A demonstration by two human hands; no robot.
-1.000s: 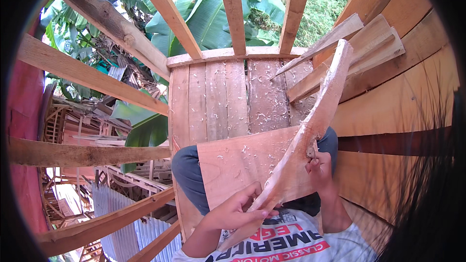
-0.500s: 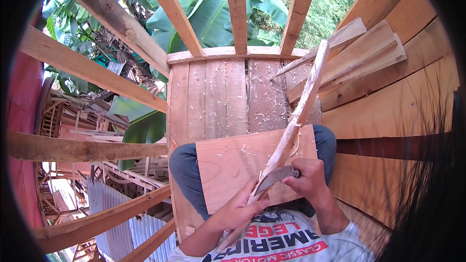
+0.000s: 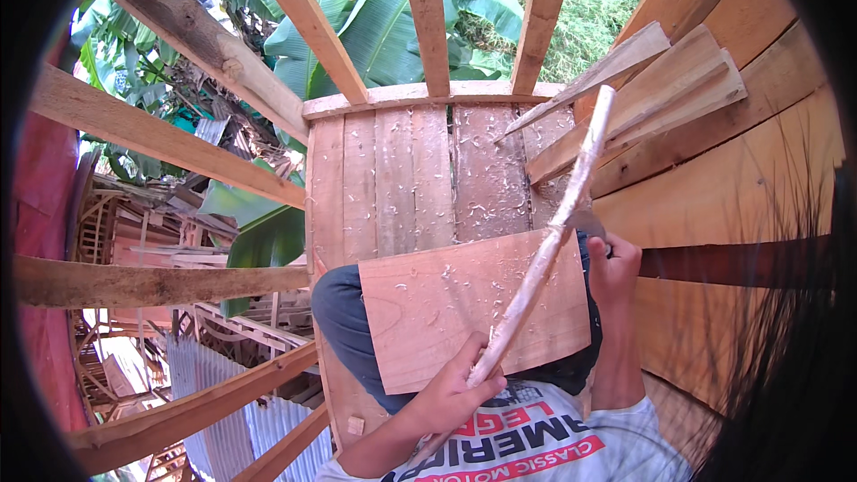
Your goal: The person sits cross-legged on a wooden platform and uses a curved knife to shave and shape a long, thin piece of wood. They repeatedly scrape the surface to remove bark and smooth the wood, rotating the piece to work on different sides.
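A long, pale, peeled wooden stick (image 3: 527, 295) slants from my lap up to the right, over a square wooden board (image 3: 420, 317) that lies across my legs. Around its lower part wraps my left hand (image 3: 460, 388), fingers closed. My right hand (image 3: 616, 268) is at the board's right edge, closed on the handle of a curved knife. The knife's blade (image 3: 586, 223) points toward the stick, partly blurred and partly hidden, so I cannot tell whether it touches the wood. Small curled shavings dot the board.
Beyond my knees a plank floor (image 3: 393, 178) holds scattered shavings. Split wooden pieces (image 3: 643, 107) lean against the plank wall at right. Wooden rails (image 3: 161, 277) fence the left and far sides, with banana leaves (image 3: 375, 27) outside. Corrugated sheets (image 3: 205, 411) lie lower left.
My right hand and the knife have moved up and right, from beside my left hand to the board's right edge. The stick's tip has shifted slightly right and down; my left hand still grips it.
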